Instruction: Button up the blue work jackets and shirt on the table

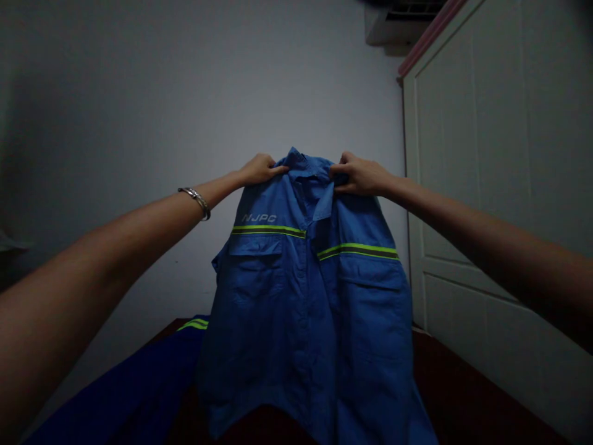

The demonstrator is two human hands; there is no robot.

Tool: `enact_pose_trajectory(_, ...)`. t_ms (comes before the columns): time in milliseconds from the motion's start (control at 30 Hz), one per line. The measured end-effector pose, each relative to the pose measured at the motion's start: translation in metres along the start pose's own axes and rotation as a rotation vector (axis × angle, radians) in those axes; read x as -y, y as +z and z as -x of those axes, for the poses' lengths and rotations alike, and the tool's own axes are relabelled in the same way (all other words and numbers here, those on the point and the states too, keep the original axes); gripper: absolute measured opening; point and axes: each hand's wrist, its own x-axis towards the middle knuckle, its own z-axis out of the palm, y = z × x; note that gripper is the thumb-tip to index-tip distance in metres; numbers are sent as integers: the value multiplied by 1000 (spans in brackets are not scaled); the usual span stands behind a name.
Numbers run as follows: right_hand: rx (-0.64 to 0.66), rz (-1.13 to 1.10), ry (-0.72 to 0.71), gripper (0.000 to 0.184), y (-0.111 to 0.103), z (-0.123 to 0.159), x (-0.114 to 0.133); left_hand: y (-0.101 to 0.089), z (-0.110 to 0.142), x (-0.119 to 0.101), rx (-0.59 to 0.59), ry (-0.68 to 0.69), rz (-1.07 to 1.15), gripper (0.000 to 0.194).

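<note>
A blue work jacket (pixel 278 296) hangs upright in front of me, its front toward me. Yellow-edged reflective stripes cross the chest, above flap pockets, and the letters NJPC stand on the left side of the picture. My left hand (pixel 260 169) is closed on the shoulder just left of the collar, thumb on top of the cloth. On the other side of the collar, my right hand (pixel 356 174) pinches the jacket near the neckline. The collar (pixel 309 165) stands partly folded between both hands. The jacket's back is hidden.
A darker blue garment (pixel 134 383) with yellow-green stripes lies at lower left on a dark red surface (pixel 463 395). A pale wall (pixel 185 93) stands behind. To the right is a white panelled wardrobe (pixel 500 154), with an air conditioner (pixel 393 28) high up beside it.
</note>
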Motion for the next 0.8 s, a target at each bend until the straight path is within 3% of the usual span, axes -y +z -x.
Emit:
enact_pose_trajectory(300,-220,-481,196,37,8,-13,-16,3,-4,-7,28,-48,-11,51)
enact_pose_trajectory(433,-312,-404,267,34,13,-22,-27,1,-12,-9,50,-51,55,49)
enact_pose_trajectory(567,-365,-308,220,29,12,-27,-31,-2,-18,-12,77,-118,143,51)
enact_pose_trajectory(733,-353,-173,133,27,-19,-23,-24,-18,-13,-29,123,-206,310,54)
enact_pose_trajectory(800,-363,-109,112,28,-38,-20,-20,-31,-8,-40,78,-209,307,53)
